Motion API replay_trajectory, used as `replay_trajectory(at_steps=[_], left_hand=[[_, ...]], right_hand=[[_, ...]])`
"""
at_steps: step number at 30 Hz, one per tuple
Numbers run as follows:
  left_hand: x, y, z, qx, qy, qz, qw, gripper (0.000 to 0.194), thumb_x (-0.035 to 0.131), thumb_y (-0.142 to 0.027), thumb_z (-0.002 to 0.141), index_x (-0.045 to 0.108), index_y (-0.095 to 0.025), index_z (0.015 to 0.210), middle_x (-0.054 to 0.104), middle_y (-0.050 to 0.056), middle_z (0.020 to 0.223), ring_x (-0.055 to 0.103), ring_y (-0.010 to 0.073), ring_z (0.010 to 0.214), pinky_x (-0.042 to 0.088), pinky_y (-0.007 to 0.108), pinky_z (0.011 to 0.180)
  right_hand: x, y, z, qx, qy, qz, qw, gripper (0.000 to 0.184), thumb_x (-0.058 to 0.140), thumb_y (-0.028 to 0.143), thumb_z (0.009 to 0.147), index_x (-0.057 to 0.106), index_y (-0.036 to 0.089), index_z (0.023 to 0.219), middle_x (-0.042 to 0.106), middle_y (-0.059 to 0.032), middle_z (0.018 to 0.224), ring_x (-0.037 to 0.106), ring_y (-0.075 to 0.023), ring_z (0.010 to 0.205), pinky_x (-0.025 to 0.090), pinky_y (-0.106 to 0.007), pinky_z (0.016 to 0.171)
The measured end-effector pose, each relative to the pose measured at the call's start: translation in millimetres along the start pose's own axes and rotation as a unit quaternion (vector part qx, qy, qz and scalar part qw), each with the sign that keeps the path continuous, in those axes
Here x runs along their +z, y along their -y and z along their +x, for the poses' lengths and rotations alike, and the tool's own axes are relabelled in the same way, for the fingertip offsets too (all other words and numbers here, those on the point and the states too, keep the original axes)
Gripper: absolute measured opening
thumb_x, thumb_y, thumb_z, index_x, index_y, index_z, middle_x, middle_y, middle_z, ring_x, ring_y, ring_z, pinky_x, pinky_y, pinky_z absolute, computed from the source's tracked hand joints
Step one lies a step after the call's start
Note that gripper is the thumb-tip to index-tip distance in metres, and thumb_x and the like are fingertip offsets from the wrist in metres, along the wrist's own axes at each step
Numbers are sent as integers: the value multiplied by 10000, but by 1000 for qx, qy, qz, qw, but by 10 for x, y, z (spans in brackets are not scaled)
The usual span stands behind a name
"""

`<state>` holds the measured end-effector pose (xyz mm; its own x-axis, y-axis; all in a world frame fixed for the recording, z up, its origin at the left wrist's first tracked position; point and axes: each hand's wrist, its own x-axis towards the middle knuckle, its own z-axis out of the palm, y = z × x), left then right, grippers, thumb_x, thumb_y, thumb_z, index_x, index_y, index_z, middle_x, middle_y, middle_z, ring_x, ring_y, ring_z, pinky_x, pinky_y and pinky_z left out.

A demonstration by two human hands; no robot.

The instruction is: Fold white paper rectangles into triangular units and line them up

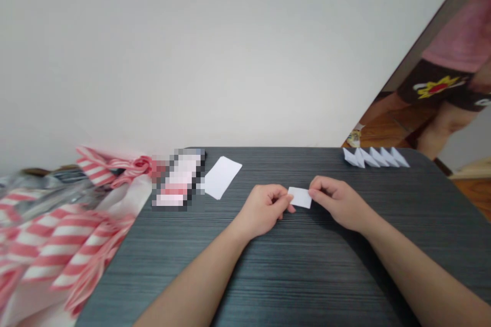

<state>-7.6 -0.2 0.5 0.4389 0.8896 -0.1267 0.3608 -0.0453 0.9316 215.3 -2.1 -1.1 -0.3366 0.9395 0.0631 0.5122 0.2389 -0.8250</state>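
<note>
Head view: one small white paper (300, 197) — pinched at its left end by the fingers of the left hand (267, 209) and at its right end by the fingers of the right hand (339, 201), above the dark table (284, 276). Blank white sheets (222, 178), laid flat at the left, beside a pixelated object (179, 178). Folded white papers (376, 158) — lined up near the far right corner.
</note>
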Motion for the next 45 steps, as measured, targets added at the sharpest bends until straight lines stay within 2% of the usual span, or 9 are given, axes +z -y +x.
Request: replay_trajectory(at_steps=[9,13,20,28,31,33,37,41,45], left_hand=[[14,50,3,20,-2,-8,1000,353,526,-398,913,683,-147,721,568,-10,530,478,99,486,343,207,494],[15,39,9,23,-11,-24,999,294,523,-364,917,647,-151,757,554,-27,532,499,104,512,373,208,522],[-7,25,3,19,-17,16,1000,350,511,-337,911,592,-156,623,563,-20,523,492,100,516,367,208,532],[6,5,5,3,17,-19,1000,312,520,-353,901,665,-146,718,542,-26,517,465,95,481,339,205,487],[8,5,9,9,8,-21,1000,348,499,-361,916,627,-154,668,529,-32,495,457,91,478,344,202,497],[10,15,13,8,-1,-28,1000,377,486,-376,925,593,-160,635,519,-35,472,446,91,464,344,202,494],[14,33,21,6,-6,-37,999,393,475,-411,932,599,-161,656,516,-38,460,447,91,444,350,202,495],[12,34,22,-3,7,-42,999,376,464,-436,939,668,-158,790,516,-43,466,451,92,434,346,197,485],[12,40,20,0,15,-48,999,392,457,-447,946,661,-158,777,517,-39,470,457,92,440,345,195,484]], right_hand=[[2,16,2,-30,5,2,1000,189,529,248,923,570,193,747,585,-3,741,532,-154,701,423,-273,672],[23,43,-13,-30,25,-5,999,178,537,224,913,568,194,741,579,5,735,532,-150,701,414,-268,667],[84,52,-12,-26,4,4,1000,163,526,231,920,575,196,769,579,1,751,533,-153,710,419,-268,670],[121,18,-2,-42,-10,-6,999,165,515,209,924,558,198,764,563,-5,753,533,-158,709,424,-279,663],[158,-15,-14,-47,-48,6,998,27,551,205,909,575,207,923,569,-19,812,536,-160,699,437,-281,633],[178,-27,-28,-72,-70,4,995,173,598,206,886,553,218,1053,595,-53,945,532,-155,685,444,-283,606],[200,-14,-47,-146,-32,-42,988,224,686,224,839,575,242,1032,564,-107,1232,584,-213,916,490,-344,750],[215,20,-47,-145,1,-45,988,161,672,215,855,585,244,987,576,-92,1189,593,-228,1003,501,-365,828],[210,57,-49,-151,4,-45,988,114,647,210,878,586,241,969,584,-88,1150,597,-217,995,499,-361,851]])
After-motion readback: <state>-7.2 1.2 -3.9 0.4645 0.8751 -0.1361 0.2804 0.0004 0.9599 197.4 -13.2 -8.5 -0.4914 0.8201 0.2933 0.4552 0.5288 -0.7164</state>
